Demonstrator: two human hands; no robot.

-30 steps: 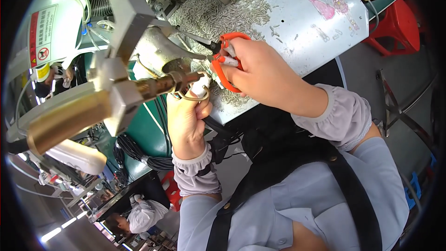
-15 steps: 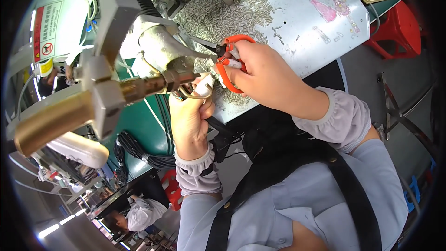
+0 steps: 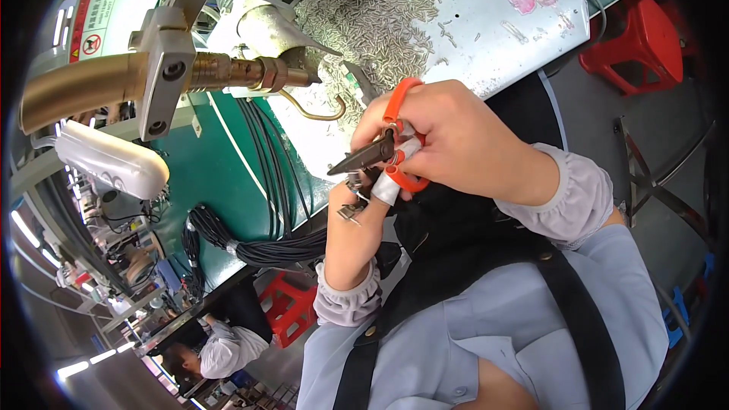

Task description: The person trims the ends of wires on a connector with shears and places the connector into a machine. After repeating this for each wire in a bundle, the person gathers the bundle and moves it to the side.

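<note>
My right hand (image 3: 463, 140) grips scissors (image 3: 366, 158) with orange handles and dark blades that point left. The blades lie close over my left hand (image 3: 355, 231), which is bent up under them with its fingers partly hidden. A white wrap (image 3: 386, 190) shows on a digit of the left hand. A small metal piece (image 3: 350, 212) with thin prongs sticks out at the left hand's fingers; the rest of it is covered. Left of the hands, a brass-coloured nozzle (image 3: 300, 77) on a clamp ends above the bench, with a curved thin tube (image 3: 323, 115) below it.
Many small metal pins (image 3: 380, 34) lie heaped on the white worktop (image 3: 486, 53). Bundled black cables (image 3: 262, 250) rest on a green surface (image 3: 199, 175). A white lamp-like housing (image 3: 110, 159) hangs left. Red stools (image 3: 645, 45) stand right; another person (image 3: 228, 353) sits lower left.
Both hands have come down toward my body, away from the nozzle and the pins. The scissors have turned, and their blades now lie across my left hand. The view has shifted slightly.
</note>
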